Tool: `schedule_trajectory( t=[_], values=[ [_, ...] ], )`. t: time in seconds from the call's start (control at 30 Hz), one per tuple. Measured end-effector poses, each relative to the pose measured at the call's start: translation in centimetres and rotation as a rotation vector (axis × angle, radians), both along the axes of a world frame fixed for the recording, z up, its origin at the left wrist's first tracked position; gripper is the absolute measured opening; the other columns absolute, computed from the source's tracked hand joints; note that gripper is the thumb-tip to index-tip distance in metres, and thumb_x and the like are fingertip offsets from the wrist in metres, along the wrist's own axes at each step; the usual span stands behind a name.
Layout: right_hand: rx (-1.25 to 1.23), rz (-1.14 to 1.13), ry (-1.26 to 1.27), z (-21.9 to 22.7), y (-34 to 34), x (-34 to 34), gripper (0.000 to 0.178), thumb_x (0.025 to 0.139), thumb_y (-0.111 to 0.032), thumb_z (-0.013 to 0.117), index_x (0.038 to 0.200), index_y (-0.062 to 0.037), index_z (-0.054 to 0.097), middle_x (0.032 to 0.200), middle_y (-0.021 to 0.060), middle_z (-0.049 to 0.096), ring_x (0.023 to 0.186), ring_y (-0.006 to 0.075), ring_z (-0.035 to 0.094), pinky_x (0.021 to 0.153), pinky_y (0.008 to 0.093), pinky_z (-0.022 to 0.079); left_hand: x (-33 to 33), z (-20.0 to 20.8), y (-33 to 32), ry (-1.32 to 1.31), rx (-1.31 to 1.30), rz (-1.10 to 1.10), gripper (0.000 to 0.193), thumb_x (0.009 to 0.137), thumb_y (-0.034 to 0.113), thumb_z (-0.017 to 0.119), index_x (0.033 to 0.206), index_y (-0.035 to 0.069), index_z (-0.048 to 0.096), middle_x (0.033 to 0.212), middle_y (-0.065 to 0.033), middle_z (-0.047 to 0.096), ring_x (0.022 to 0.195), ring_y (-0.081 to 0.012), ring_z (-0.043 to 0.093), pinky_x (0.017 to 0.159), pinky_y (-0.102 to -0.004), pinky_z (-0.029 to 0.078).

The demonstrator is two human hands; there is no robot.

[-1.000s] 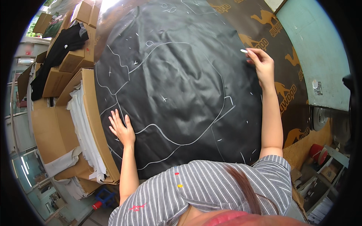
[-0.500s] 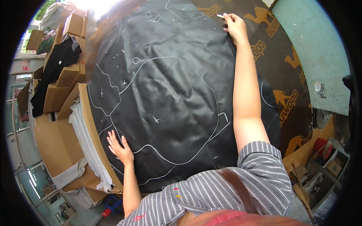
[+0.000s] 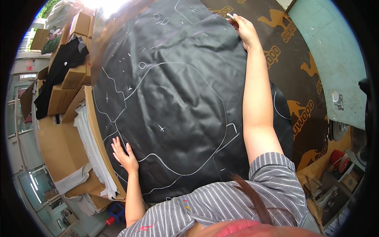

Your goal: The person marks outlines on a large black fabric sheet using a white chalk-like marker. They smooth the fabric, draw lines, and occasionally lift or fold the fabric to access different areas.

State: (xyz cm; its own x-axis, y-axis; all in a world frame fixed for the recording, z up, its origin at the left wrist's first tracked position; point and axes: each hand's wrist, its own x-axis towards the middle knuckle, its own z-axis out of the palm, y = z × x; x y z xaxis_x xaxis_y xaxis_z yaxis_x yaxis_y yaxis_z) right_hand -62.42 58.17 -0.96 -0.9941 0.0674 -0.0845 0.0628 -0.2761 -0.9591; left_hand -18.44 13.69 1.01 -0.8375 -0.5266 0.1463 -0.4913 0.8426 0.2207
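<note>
A large black leather hide [image 3: 177, 94] lies spread before me, creased in the middle and marked with white curved lines, crosses and small circles. My left hand [image 3: 125, 156] rests flat on its left side, fingers spread, near a white line. At the far right edge of the hide, my right hand [image 3: 245, 31] pinches a short white marking stick [image 3: 230, 16] between thumb and finger. The lower fingers of that hand are curled against the hide's edge and partly hidden. My right arm stretches over the hide's right side.
Under the hide is a dark brown board [image 3: 276, 59] with orange prints. Cardboard boxes [image 3: 63, 146] stand along the left, one holding pale folded sheets [image 3: 90, 146], another draped with black cloth [image 3: 61, 75]. A pale green surface [image 3: 331, 51] borders the right; a red container [image 3: 338, 158] sits lower right.
My right hand has turned slightly and its fingers have drawn in at the hide's edge. The leather shows more creases and its right-side lines have shifted a little left. My left hand stays flat.
</note>
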Motion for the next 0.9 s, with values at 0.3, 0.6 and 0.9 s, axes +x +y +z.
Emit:
schedule_trajectory(
  t=[0.3, 0.6, 0.9],
  values=[
    [0.160, -0.040, -0.090, 0.6, 0.3, 0.4, 0.030, 0.102, -0.029, 0.059, 0.100, -0.0015, 0.068, 0.094, 0.0061, 0.072, 0.082, 0.0124, 0.065, 0.076, 0.0275, 0.051, 0.1, -0.2, -0.1, 0.006, 0.001, -0.001, 0.056, 0.104, 0.039, 0.048, 0.154, 0.014, 0.040, 0.163, -0.0079, 0.033, 0.153, -0.0305, 0.022, 0.122, -0.0529, 0.009],
    [0.541, -0.144, 0.060, 0.9, 2.6, 1.7, 0.019, 0.089, -0.023, 0.074, 0.088, -0.0035, 0.072, 0.080, 0.0035, 0.072, 0.070, 0.0097, 0.066, 0.065, 0.0267, 0.055, 0.1, -0.2, -0.2, 0.005, 0.000, 0.001, 0.056, 0.104, 0.039, 0.048, 0.154, 0.015, 0.040, 0.163, -0.0069, 0.032, 0.153, -0.0299, 0.021, 0.122, -0.0534, 0.009],
    [0.657, -0.134, 0.131, 2.1, 1.2, 2.2, 0.011, 0.083, -0.011, 0.072, 0.087, -0.0005, 0.069, 0.077, 0.0047, 0.070, 0.069, 0.0100, 0.066, 0.062, 0.0253, 0.058, 0.0, -0.3, -0.3, 0.005, -0.002, -0.003, 0.056, 0.104, 0.039, 0.048, 0.154, 0.014, 0.040, 0.163, -0.0073, 0.033, 0.153, -0.0305, 0.022, 0.122, -0.0535, 0.009]
  ],
)
